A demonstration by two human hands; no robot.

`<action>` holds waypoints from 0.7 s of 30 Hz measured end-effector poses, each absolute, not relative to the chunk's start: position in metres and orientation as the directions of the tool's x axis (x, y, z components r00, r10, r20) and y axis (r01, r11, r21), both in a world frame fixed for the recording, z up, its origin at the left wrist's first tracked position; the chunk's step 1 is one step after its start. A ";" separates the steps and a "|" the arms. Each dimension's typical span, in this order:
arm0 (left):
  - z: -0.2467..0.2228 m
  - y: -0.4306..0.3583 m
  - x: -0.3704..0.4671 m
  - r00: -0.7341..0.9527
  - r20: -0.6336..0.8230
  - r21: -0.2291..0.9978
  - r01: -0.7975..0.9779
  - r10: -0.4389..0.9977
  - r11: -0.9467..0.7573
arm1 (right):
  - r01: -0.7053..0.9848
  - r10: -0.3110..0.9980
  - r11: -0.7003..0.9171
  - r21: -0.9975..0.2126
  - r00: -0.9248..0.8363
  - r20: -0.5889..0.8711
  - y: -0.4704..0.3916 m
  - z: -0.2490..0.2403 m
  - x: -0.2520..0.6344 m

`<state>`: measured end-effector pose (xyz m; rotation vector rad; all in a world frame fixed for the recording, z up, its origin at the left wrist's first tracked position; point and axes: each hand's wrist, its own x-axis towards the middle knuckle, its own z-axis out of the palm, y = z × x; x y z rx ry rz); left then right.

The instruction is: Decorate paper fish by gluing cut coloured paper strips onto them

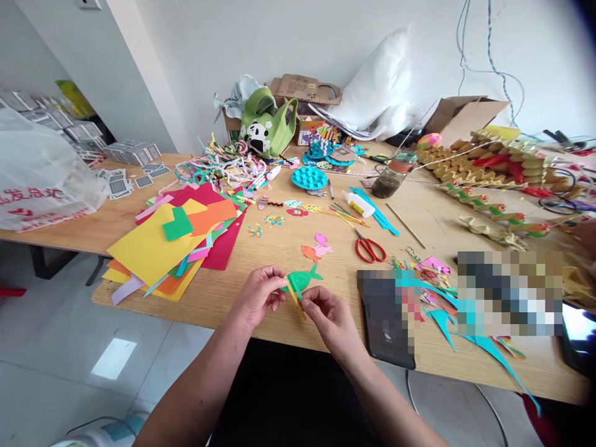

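Together, the left hand [259,298] and right hand [329,311], both curled nearly closed, pinch narrow paper strips [298,304] at the near side of a rounded, fork-tailed green paper fish [305,279].

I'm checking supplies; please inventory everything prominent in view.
Plastic bag: one, white, far left
Paper sheets: many, multicoloured, left
Fuzzy strands: many, multicoloured, back left
Panda bag: one, green, back
Sack: one, white, back
Bumpy disc: one, turquoise, centre
Jar: one, dark, back right
Crimped strips: many, tan, right
Front scissors: one, red, mid-right
Pixelated phone: one, black, front right
Small plain fish: three, orange and pink, centre
Big fish: one, green, front
Slanted strip: one, yellow, front
Left grip: one, front
Right grip: one, front
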<state>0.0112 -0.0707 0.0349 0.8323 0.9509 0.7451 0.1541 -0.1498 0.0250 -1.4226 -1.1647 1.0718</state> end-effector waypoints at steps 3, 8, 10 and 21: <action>0.033 -0.067 0.009 0.346 -0.413 0.855 -0.171 0.842 0.489 | 0.276 0.985 -0.010 -0.961 0.166 0.038 -0.154 0.043 0.167; 0.029 -0.049 0.013 0.331 -0.428 0.847 -0.177 0.841 0.501 | 0.630 0.959 0.043 -0.776 0.191 0.209 -0.117 0.078 0.230; 0.031 -0.041 0.018 0.359 -0.413 0.853 -0.168 0.837 0.494 | 0.720 0.958 -0.074 -0.690 0.243 0.151 -0.084 0.080 0.262; 0.050 0.002 0.042 0.392 -0.400 0.873 -0.112 0.829 0.474 | 0.875 0.921 -0.378 -0.301 0.387 -0.033 0.032 0.023 0.320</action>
